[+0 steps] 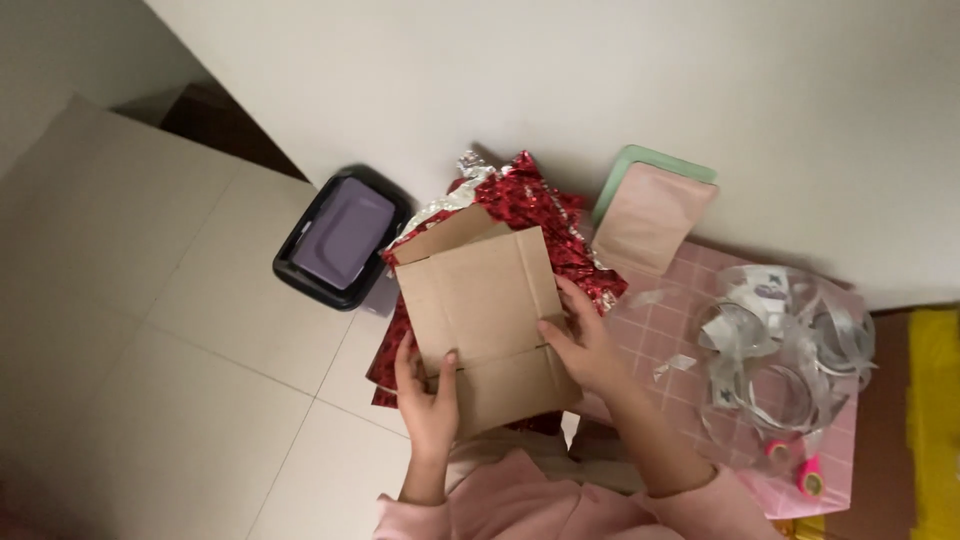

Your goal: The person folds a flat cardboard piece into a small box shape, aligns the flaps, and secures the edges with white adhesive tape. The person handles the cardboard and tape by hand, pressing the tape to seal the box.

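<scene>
The left hand (428, 392) is closed on the near left edge of a flat cardboard box (487, 312), thumb on top; the right hand (583, 345) is clamped on its right edge. The box is held over red wrapping paper (540, 212) on the tiled floor (180, 340), its long axis pointed away toward the wall (560, 80).
</scene>
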